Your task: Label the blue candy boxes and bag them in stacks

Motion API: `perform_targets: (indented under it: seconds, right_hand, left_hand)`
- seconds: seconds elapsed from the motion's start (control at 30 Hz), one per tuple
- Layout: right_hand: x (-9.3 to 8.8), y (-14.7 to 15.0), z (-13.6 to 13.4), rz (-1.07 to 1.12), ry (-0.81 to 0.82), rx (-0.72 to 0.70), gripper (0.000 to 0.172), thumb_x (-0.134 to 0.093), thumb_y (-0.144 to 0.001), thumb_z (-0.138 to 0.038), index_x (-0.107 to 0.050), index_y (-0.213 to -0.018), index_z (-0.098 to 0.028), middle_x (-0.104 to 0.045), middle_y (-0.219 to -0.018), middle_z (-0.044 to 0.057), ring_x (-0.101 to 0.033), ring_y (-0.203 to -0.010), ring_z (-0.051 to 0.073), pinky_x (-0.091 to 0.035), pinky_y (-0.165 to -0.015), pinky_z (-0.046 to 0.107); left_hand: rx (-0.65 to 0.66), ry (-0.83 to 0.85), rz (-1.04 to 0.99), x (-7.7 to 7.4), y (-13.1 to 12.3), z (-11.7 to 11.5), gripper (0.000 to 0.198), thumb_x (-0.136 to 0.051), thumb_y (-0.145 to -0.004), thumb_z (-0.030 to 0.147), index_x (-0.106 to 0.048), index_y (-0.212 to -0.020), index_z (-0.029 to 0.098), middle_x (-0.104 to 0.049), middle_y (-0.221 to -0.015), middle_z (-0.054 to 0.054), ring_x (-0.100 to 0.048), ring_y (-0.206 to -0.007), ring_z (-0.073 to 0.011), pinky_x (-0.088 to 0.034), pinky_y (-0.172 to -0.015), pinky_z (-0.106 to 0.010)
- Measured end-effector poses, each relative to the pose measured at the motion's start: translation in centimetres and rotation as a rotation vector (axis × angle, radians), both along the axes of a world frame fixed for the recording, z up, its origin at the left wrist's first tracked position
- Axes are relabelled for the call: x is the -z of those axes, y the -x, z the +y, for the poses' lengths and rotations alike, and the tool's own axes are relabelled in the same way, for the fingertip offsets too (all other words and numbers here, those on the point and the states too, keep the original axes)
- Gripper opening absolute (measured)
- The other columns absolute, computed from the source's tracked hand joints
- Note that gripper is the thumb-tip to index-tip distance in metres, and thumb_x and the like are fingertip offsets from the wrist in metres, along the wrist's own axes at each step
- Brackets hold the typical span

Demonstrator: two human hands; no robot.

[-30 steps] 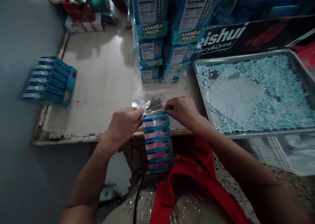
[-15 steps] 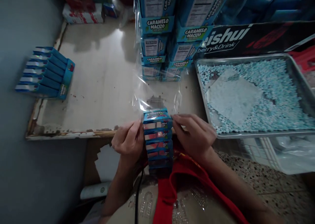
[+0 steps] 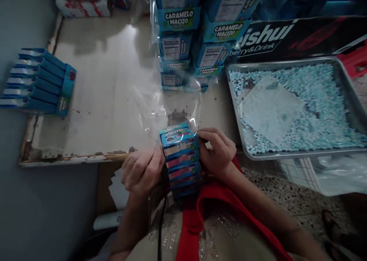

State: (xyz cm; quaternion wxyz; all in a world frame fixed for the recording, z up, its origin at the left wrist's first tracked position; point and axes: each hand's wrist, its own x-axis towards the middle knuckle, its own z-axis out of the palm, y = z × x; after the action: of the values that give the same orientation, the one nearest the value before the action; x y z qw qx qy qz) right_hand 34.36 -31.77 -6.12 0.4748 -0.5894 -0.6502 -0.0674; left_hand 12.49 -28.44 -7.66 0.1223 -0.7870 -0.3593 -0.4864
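Note:
A stack of small blue candy boxes [image 3: 183, 158] stands between my hands at the table's front edge, close to my body. Around its upper end spreads a clear plastic bag [image 3: 195, 110], loose and open toward the table. My left hand [image 3: 143, 168], fingers curled and pinched, grips the bag at the left side of the stack. On the right side, my right hand [image 3: 217, 150] pinches the bag between thumb and forefinger, against the boxes. The stack's lower end is dark and partly hidden near the red apron strap [image 3: 190, 219].
Tall columns of wrapped blue caramel boxes [image 3: 179, 19] stand at the back. To the right lies a metal tray [image 3: 241, 132] of pale blue candies [image 3: 323, 100] with a scoop-like flat sheet on them. Another blue box display [image 3: 43, 83] sits at the left table edge [image 3: 77, 159].
The stack's top has tilted slightly left. My right hand has shifted left with it, and my left hand has moved a little left. The whole view has shifted slightly.

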Motion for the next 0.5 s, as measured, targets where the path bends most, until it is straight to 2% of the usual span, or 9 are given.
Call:
perform_targets:
  seconds: [0.13,0.3,0.43,0.5]
  right_hand:
    - [-0.2,-0.5,-0.6,-0.126,-0.023,-0.044,0.022,-0.063,-0.095,-0.01,-0.076,-0.099,-0.027,-0.081,-0.089,0.002,-0.076,-0.073,0.014,-0.06,-0.065,0.027]
    - [0.4,-1.5,-1.9,-0.23,-0.022,-0.136,0.022,-0.07,-0.092,-0.013,-0.075,-0.109,-0.027,-0.082,-0.093,0.003,-0.077,-0.075,0.016,-0.062,-0.068,0.028]
    - [1.4,-1.0,-1.2,-0.17,-0.01,-0.074,0.018,-0.066,-0.093,-0.014,-0.071,-0.105,-0.027,-0.081,-0.094,0.004,-0.077,-0.079,0.017,-0.062,-0.07,0.03]
    - [1.9,-0.5,-0.5,-0.079,0.011,-0.064,0.015,-0.063,-0.095,-0.014,-0.069,-0.103,-0.025,-0.078,-0.094,0.005,-0.075,-0.081,0.018,-0.061,-0.071,0.03]
  left_hand:
    - [-0.034,0.024,-0.014,0.1,0.2,0.4,0.034,-0.083,-0.081,0.009,-0.076,-0.11,0.026,-0.081,-0.089,-0.002,-0.076,-0.072,-0.0175,-0.063,-0.074,-0.029]
    - [-0.051,0.081,-0.146,2.0,0.0,-0.8,0.035,-0.082,-0.083,0.007,-0.07,-0.112,0.025,-0.08,-0.094,-0.003,-0.077,-0.081,-0.0178,-0.063,-0.075,-0.03]
    - [-0.014,0.109,-0.169,3.9,-0.5,-0.4,0.029,-0.074,-0.089,0.012,-0.065,-0.113,0.025,-0.075,-0.1,-0.006,-0.076,-0.096,-0.021,-0.061,-0.085,-0.035]
    - [-0.087,0.177,-0.239,4.7,-0.9,0.5,0.021,-0.071,-0.093,0.023,-0.062,-0.112,0.024,-0.072,-0.103,-0.008,-0.072,-0.099,-0.0234,-0.058,-0.089,-0.04]
